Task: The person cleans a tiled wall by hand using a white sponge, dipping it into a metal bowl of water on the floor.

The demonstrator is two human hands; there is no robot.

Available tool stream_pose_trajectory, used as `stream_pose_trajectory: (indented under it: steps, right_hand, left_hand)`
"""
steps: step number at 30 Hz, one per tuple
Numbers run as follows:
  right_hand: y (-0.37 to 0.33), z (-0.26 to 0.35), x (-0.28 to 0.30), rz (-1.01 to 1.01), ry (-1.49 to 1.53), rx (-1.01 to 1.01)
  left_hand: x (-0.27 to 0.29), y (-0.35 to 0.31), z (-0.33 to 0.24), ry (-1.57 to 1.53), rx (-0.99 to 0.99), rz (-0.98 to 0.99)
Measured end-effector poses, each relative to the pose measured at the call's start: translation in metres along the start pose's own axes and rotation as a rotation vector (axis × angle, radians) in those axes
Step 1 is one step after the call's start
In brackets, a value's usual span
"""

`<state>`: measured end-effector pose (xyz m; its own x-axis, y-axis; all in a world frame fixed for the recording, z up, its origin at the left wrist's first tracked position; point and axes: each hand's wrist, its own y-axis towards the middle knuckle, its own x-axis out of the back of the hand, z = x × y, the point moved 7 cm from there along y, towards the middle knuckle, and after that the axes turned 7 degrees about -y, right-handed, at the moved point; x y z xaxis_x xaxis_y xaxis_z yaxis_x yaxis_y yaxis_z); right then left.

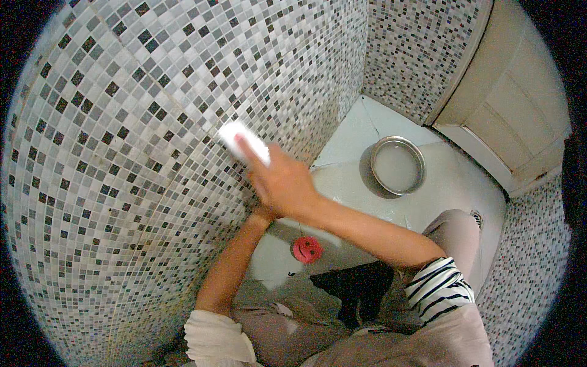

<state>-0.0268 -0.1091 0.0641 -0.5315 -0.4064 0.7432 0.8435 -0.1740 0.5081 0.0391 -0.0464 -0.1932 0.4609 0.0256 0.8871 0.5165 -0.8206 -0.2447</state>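
My right hand [286, 183] is closed around a bright white block-shaped thing [230, 132] with rounded corners. The block is overexposed, so its exact kind does not show. One finger lies stretched along it, close to the mosaic-tiled wall [165, 153]; whether it touches the tiles I cannot tell. Just behind and below the right hand is my left hand [264, 212], its fingers almost wholly hidden. On the floor below both hands lies a round red sponge-like disc [307, 249] with a smiling face on it.
A round metal basin [374, 174] of cloudy liquid stands on the pale floor [342, 189], right of my hands. Beyond it is a beige panelled door [507, 104] with a raised sill. Black cloth [358, 287] shows between my legs. Tiled walls enclose the narrow space.
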Motion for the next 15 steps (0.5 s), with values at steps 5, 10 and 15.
stream_pose_trajectory:
  steps: [5, 10, 15]
  right_hand:
    - [0.014, -0.040, 0.003, -0.043, -0.062, 0.144]
    - [0.018, -0.058, 0.009, -0.047, -0.149, -0.126]
    - [-0.008, 0.011, -0.005, -0.029, -0.064, 0.298]
  left_hand:
    - [-0.008, 0.006, -0.004, -0.052, 0.048, 0.139]
    - [-0.005, 0.006, -0.015, -0.003, 0.106, 0.282]
    - [0.018, 0.001, -0.022, -0.172, -0.150, -0.143]
